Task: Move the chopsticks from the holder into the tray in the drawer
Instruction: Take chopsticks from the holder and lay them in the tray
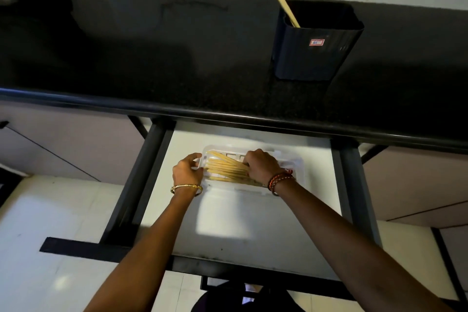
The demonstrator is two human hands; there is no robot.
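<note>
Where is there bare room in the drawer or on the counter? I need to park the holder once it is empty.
Bare drawer floor lies between the tray and the drawer front; bare counter lies left of the holder. The tray is crowded: chopsticks, left hand, right hand.

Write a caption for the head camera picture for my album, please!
Two hands settle chopsticks in the drawer's tray; a few wait in the holder.
</note>
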